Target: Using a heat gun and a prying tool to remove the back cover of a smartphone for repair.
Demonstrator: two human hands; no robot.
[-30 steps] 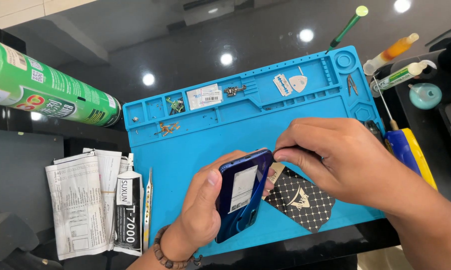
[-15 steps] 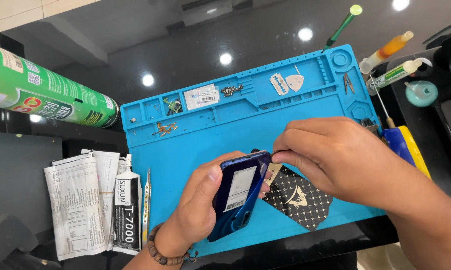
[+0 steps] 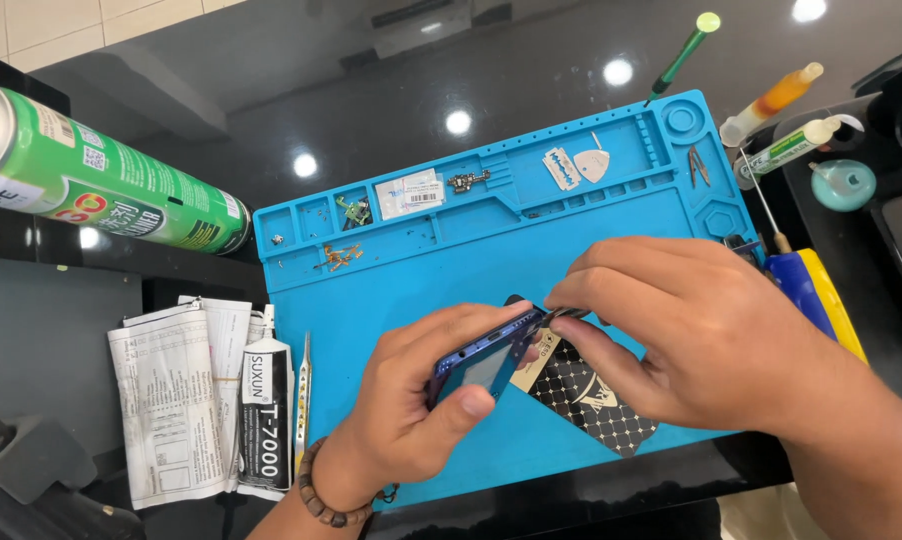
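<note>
the blue phone (image 3: 483, 362) has tipped edge-up in the left hand (image 3: 411, 420), so the right hand (image 3: 691, 340), pinching thin tweezers (image 3: 561, 314), meets its 1 o'clock corner.

**Phone gripped edge-on over blue mat**

Left hand (image 3: 411, 410) grips blue phone (image 3: 481, 358) edge-on over the blue work mat (image 3: 451, 260). Right hand (image 3: 691, 330) pinches a thin metal tool (image 3: 563, 314) at the phone's top corner. Black patterned card (image 3: 591, 395) lies on the mat, just right of the phone. Glue tube (image 3: 264, 420) sits left of the mat.
</note>
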